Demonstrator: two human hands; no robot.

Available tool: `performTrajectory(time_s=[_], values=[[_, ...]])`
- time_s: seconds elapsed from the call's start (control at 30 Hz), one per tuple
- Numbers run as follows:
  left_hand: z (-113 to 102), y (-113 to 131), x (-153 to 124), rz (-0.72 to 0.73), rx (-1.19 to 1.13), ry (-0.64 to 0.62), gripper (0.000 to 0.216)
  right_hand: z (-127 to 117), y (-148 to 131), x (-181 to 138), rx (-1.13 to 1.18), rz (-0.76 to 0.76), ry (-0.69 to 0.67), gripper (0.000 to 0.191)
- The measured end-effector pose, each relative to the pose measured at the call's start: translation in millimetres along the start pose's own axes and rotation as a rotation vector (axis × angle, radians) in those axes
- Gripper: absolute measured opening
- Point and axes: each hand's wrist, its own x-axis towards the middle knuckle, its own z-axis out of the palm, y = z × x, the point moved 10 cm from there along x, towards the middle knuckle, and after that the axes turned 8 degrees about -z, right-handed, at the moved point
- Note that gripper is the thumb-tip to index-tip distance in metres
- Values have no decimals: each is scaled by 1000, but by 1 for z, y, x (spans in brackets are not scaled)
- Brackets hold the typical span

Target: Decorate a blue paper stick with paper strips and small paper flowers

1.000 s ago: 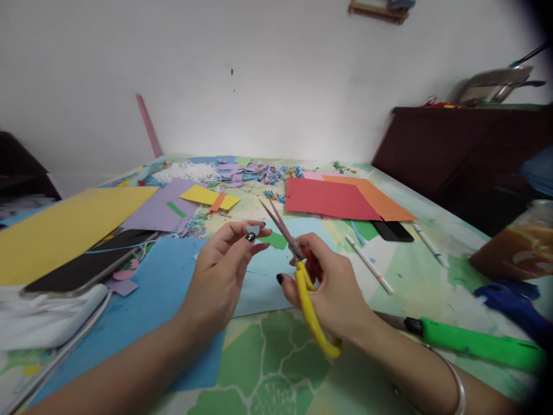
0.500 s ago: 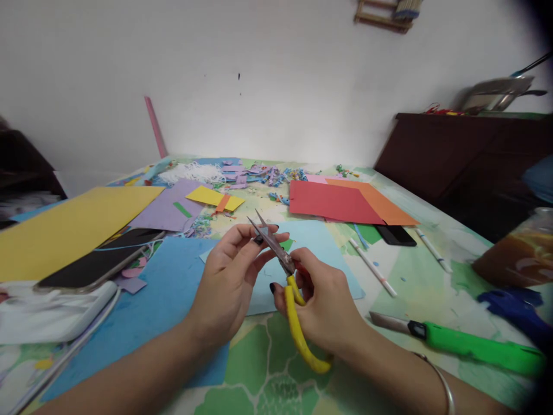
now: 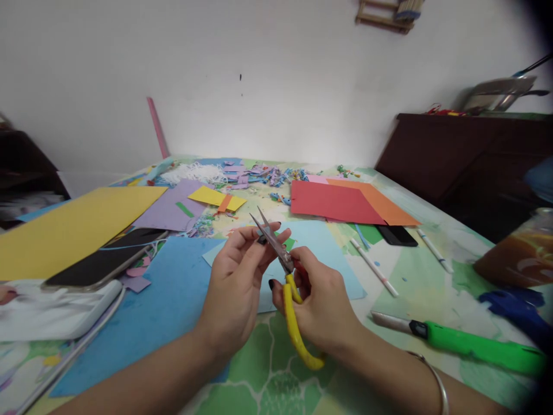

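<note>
My right hand [image 3: 322, 297] grips a pair of scissors [image 3: 295, 325] with yellow handles, its fingers at the loops. The metal blades point up and left, slightly parted at the tips. My left hand [image 3: 235, 282] is closed in a pinch just beside the blades. Between its thumb and fingers a tiny pale bluish bit shows, too small to name. Both hands are raised over a light blue sheet of paper [image 3: 332, 259] with a green piece on it. A larger blue sheet [image 3: 173, 305] lies beneath my left forearm.
At right lie a green box cutter [image 3: 479, 346], a white pen [image 3: 374, 268] and a dark phone [image 3: 397, 235]. Red paper [image 3: 332, 202] is behind them. At left are yellow paper [image 3: 86, 222], another phone [image 3: 103, 259] and a white device [image 3: 64, 311]. Paper scraps [image 3: 259, 174] litter the back.
The scissor handles have drawn slightly closer together and the lower loop has swung a little left. Both hands keep their grips; the view has shifted slightly.
</note>
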Motion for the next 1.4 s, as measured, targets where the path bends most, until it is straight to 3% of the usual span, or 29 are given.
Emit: performTrajectory(time_s=[0.9,1.4], values=[[-3,-3,-4,4,26,51,12,4,1,0,52,35,19,24],[-4,0,-1,48,80,-13,6,0,1,0,65,20,29,18]])
